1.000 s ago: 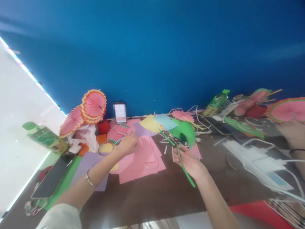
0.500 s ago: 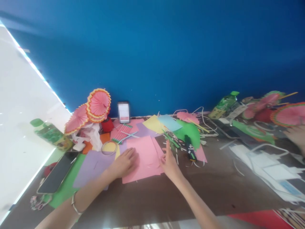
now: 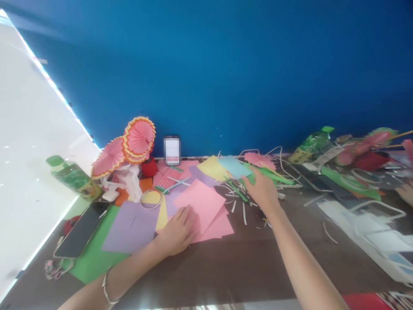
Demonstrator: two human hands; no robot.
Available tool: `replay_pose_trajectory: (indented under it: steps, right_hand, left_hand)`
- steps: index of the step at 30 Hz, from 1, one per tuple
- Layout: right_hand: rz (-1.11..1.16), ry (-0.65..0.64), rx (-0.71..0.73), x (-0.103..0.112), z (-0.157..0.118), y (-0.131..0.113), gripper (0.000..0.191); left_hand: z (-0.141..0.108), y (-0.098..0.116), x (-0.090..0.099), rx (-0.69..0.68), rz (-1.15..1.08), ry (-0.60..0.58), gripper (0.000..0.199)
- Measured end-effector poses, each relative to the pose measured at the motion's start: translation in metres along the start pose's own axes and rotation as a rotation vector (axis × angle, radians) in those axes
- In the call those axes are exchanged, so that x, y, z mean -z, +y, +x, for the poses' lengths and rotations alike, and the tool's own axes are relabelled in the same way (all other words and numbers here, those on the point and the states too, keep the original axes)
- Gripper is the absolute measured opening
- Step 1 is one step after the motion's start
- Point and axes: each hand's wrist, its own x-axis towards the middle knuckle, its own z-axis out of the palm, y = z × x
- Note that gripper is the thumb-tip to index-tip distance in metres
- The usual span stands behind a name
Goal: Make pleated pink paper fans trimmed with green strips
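My left hand (image 3: pixel 179 230) lies with its fingers spread on the lower left part of the pink paper sheets (image 3: pixel 203 202), which overlap at different angles. Farther right, my right hand (image 3: pixel 260 189) is stretched out, fingers apart, over green paper (image 3: pixel 279 175) beside a light blue sheet (image 3: pixel 235 166). Nothing shows in its grasp. Thin paper strips (image 3: pixel 244 213) lie left of that hand. A yellow sheet (image 3: pixel 212 168) is behind the pink ones, and a purple sheet (image 3: pixel 132 226) is left of my left hand.
Folded paper fans (image 3: pixel 139 140), a green bottle (image 3: pixel 74 176) and a phone (image 3: pixel 82 230) stand or lie at the left. A tape roll (image 3: pixel 151 199) rests on paper. On the right are another bottle (image 3: pixel 311 144), white sheets (image 3: pixel 371 228) and another person's hand (image 3: pixel 405 191).
My right hand has moved from the pink sheets to the right and back, over the green paper. The top pink sheet has turned. My left hand stays on the pink paper.
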Motion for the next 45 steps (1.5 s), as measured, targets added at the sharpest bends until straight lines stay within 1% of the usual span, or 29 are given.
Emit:
replay_pose_trajectory:
  steps: [3, 4, 5, 6, 8, 9, 10, 12, 13, 14, 15, 17, 19, 22, 24, 25, 27, 28, 29, 31, 33, 38, 42, 45]
  right_hand:
    - [0.049, 0.154, -0.038, 0.013, 0.007, -0.002, 0.038]
    - [0.099, 0.170, -0.054, 0.017, 0.009, -0.004, 0.037]
    - [0.149, 0.149, -0.060, 0.019, 0.010, -0.006, 0.034]
    - [0.188, 0.099, -0.050, 0.021, 0.011, -0.010, 0.032]
    - [0.215, -0.022, 0.028, 0.022, 0.010, -0.020, 0.025]
    - [0.207, -0.060, 0.086, 0.022, 0.008, -0.028, 0.023]
    - [0.199, -0.062, 0.151, 0.022, 0.006, -0.036, 0.021]
    - [0.205, -0.004, 0.269, 0.022, -0.001, -0.053, 0.018]
    - [0.231, 0.005, 0.325, 0.023, -0.004, -0.061, 0.017]
    - [0.276, -0.025, 0.381, 0.023, -0.007, -0.068, 0.016]
    - [0.336, -0.096, 0.427, 0.024, -0.010, -0.075, 0.015]
    - [0.465, -0.319, 0.455, 0.025, -0.013, -0.086, 0.015]
    - [0.561, -0.584, 0.408, 0.025, -0.012, -0.096, 0.017]
    - [0.597, -0.969, 0.355, 0.020, -0.004, -0.110, 0.021]
    - [0.565, -1.189, 0.344, 0.009, 0.002, -0.118, 0.024]
    - [0.540, -1.276, 0.334, 0.001, 0.003, -0.122, 0.025]
    - [0.472, -1.416, 0.323, -0.019, 0.004, -0.127, 0.025]
    - [0.424, -1.460, 0.335, -0.030, 0.004, -0.129, 0.024]
    - [0.366, -1.483, 0.363, -0.041, 0.003, -0.131, 0.022]
    - [0.268, -1.475, 0.415, -0.059, 0.003, -0.134, 0.019]
    - [0.242, -1.469, 0.443, -0.072, 0.003, -0.139, 0.016]
    - [0.248, -1.516, 0.412, -0.095, 0.010, -0.149, 0.015]
    - [0.222, -1.524, 0.388, -0.113, 0.011, -0.147, 0.013]
    - [0.218, -1.522, 0.376, -0.119, 0.011, -0.143, 0.014]
  left_hand:
    - [-0.006, -0.002, -0.004, 0.082, 0.037, 0.004, 0.045]
    - [-0.007, -0.003, -0.005, 0.087, 0.041, 0.009, 0.044]
    - [-0.008, -0.004, -0.006, 0.084, 0.043, 0.013, 0.044]
    - [-0.009, -0.005, -0.006, 0.076, 0.042, 0.018, 0.044]
    - [-0.008, -0.005, -0.004, 0.050, 0.034, 0.018, 0.043]
    - [-0.008, -0.005, -0.002, 0.035, 0.028, 0.013, 0.042]
    - [-0.007, -0.005, -0.001, 0.019, 0.022, 0.004, 0.042]
    - [-0.006, -0.005, 0.003, -0.010, 0.016, -0.015, 0.041]
    - [-0.006, -0.005, 0.004, -0.017, 0.015, -0.020, 0.041]
    - [-0.005, -0.006, 0.005, -0.018, 0.015, -0.021, 0.041]
    - [-0.006, -0.007, 0.005, -0.017, 0.012, -0.018, 0.041]
    - [-0.006, -0.009, 0.005, -0.013, 0.001, -0.005, 0.040]
    - [-0.005, -0.011, 0.004, -0.009, -0.004, 0.009, 0.039]
    - [-0.003, -0.010, 0.002, -0.008, 0.000, 0.017, 0.038]
    - [-0.002, -0.007, 0.001, -0.025, 0.011, 0.005, 0.036]
    - [-0.002, -0.006, 0.001, -0.036, 0.020, -0.003, 0.036]
    - [-0.002, -0.002, 0.000, -0.052, 0.039, -0.011, 0.037]
    - [-0.002, -0.001, -0.001, -0.052, 0.046, -0.011, 0.039]
    - [-0.003, 0.000, -0.002, -0.050, 0.049, -0.009, 0.041]
    - [-0.006, 0.001, -0.003, -0.040, 0.044, -0.007, 0.046]
    - [-0.008, 0.001, -0.004, -0.032, 0.031, -0.007, 0.051]
    - [-0.010, -0.001, -0.004, -0.049, 0.000, -0.012, 0.057]
    - [-0.009, -0.002, -0.005, -0.047, -0.006, -0.029, 0.058]
    - [-0.009, -0.003, -0.005, -0.050, -0.005, -0.026, 0.058]
